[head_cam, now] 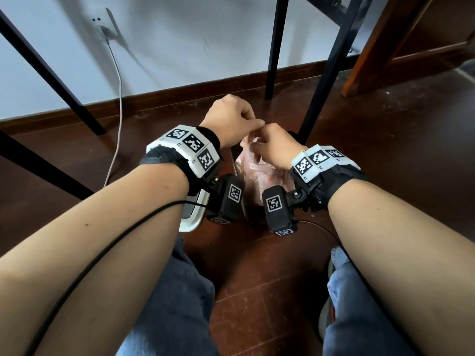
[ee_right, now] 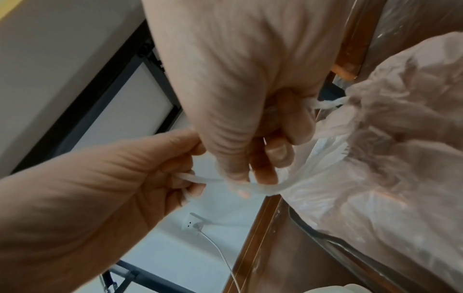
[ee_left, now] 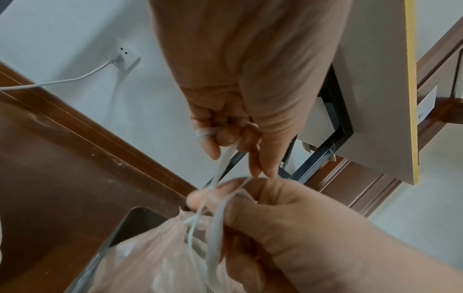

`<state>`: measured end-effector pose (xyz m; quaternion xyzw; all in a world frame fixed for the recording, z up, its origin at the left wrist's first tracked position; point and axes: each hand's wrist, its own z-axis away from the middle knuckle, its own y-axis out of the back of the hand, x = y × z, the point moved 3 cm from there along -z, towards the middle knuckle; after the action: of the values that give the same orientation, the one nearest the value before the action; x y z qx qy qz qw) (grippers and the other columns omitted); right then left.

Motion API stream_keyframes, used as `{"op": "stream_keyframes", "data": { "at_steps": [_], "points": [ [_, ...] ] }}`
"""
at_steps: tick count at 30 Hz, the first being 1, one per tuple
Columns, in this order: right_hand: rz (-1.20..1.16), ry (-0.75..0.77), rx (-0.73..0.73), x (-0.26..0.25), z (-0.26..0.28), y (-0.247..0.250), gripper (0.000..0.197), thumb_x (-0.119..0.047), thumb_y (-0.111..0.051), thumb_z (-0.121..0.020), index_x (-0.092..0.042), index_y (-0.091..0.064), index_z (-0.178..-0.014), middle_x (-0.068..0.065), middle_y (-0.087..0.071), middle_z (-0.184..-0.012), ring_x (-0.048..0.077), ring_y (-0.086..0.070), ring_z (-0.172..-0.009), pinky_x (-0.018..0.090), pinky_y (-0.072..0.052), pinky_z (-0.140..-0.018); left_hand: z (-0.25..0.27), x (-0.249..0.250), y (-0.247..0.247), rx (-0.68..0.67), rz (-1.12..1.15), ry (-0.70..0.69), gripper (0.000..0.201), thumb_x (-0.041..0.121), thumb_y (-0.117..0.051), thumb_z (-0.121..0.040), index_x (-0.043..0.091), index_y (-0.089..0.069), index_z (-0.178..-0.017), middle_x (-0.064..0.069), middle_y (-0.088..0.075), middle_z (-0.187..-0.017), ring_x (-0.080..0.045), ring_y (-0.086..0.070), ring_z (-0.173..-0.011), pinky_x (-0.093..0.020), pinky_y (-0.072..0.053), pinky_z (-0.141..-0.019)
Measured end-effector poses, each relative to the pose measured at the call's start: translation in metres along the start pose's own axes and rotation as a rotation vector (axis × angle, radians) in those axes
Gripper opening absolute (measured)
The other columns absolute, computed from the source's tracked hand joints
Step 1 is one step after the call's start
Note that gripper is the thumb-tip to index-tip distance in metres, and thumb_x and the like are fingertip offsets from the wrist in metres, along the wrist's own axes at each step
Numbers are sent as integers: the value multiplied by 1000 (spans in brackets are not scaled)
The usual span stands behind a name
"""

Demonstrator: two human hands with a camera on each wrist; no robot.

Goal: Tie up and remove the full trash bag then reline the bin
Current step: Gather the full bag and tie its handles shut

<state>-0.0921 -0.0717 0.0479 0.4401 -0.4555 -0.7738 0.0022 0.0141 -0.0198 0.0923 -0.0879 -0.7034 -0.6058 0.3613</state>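
1. Pinching a flat white drawstring (ee_left: 220, 164), the left hand (head_cam: 228, 119) has its fingers curled tight round the tape.
2. The right hand (head_cam: 272, 145) grips the same thin cord, looped over its curled fingers (ee_right: 263, 170).
3. The crinkled, translucent pink trash bag (head_cam: 259, 176), gathered at the neck, sits in a dark bin (ee_left: 120, 226) on glossy brown wooden floor (head_cam: 385, 150).
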Motion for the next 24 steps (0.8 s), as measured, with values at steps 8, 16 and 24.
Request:
{"op": "stream_keyframes", "data": {
  "at_steps": [8, 16, 24],
  "points": [
    [-211, 10, -84, -1, 6, 7, 8, -12, -59, -83, -15, -62, -90, -3, -59, -64, 4, -52, -43, 22, -41, -47, -2, 4, 7, 4, 164, 19, 11, 21, -67, -83, 24, -64, -73, 11, -58, -66, -1, -55, -58, -6, -43, -51],
    [-315, -73, -136, -1, 8, 3, 25, -11, -47, -92, -12, -62, -71, -5, -55, -41, 6, -45, -36, 16, -31, -37, -5, 3, 4, 93, 205, 79, 4, 20, -68, -82, 20, -67, -87, 4, -65, -84, -12, -64, -77, -28, -57, -78],
    [-467, -133, 124, 11, -1, 34, 45, -31, -44, -99, -13, -51, -58, 2, -46, -43, 10, -35, -30, 14, -23, -29, -12, -34, 2, 121, 20, 336, 38, 7, -49, -84, 18, -66, -116, -6, -61, -127, -24, -57, -118, -29, -46, -99]
  ]
}}
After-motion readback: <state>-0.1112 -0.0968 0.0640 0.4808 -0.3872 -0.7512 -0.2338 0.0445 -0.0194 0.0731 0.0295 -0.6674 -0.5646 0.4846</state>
